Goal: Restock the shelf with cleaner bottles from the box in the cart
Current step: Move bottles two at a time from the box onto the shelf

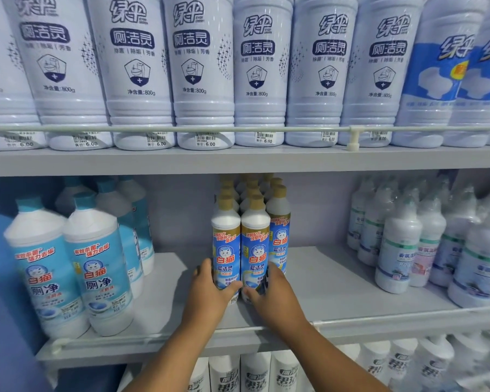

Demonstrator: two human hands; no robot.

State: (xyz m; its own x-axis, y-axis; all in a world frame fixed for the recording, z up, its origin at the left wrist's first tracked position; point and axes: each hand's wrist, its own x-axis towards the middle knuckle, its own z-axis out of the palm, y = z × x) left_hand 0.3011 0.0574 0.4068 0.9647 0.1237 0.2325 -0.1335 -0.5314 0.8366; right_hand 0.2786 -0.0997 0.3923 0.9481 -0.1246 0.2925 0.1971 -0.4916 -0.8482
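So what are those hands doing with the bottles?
A person is stocking a store shelf. The left hand holds the left front cat-label bottle and the right hand holds the one beside it, setting them at the front of a cluster on the middle shelf. Bare space remains on either side, between the big blue-capped bottles and the wrapped white bottles.

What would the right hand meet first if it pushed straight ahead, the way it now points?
Almost certainly the front right gold-capped bottle: the right hand already lies against its lower part, pointing into the shelf. More gold-capped bottles stand directly behind it.
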